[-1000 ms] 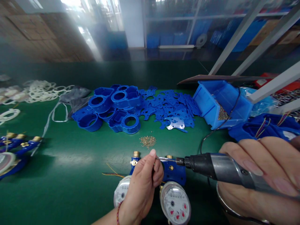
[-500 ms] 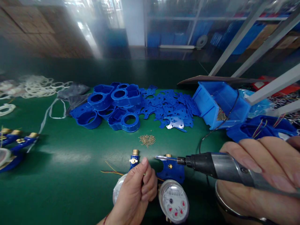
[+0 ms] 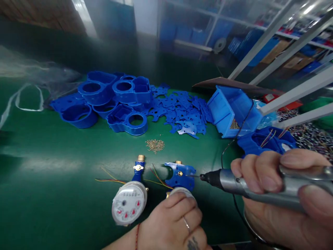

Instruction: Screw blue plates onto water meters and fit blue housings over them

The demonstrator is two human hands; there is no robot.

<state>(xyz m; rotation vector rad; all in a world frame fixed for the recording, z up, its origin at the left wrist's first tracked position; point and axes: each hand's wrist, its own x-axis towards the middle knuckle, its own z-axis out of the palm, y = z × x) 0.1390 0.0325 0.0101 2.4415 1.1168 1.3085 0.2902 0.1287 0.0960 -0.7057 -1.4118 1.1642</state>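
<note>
My right hand (image 3: 270, 177) is wrapped round a grey and black electric screwdriver (image 3: 234, 182). Its thin bit points left, close to a flat blue plate (image 3: 186, 180) with a brass fitting on it. Below that plate my left hand (image 3: 179, 222) is closed over a water meter (image 3: 182, 190), whose dial is mostly hidden under the fingers. To the left lies a second water meter (image 3: 130, 203) with a white dial, red pointers and a blue pipe with a brass end. Thin coloured wires (image 3: 111, 180) stick out beside both meters.
A small heap of screws (image 3: 155, 145) lies on the green table (image 3: 78, 194). Behind it are blue housings (image 3: 135, 123) and a pile of blue plates (image 3: 182, 109). At right stand a tilted blue bin (image 3: 221, 111), a cable (image 3: 222, 156) and grey frame bars (image 3: 299, 90).
My left hand has moved right and down from between the meters onto the right one. The screwdriver tip has shifted slightly right of the plate's brass fitting. The camera view has turned.
</note>
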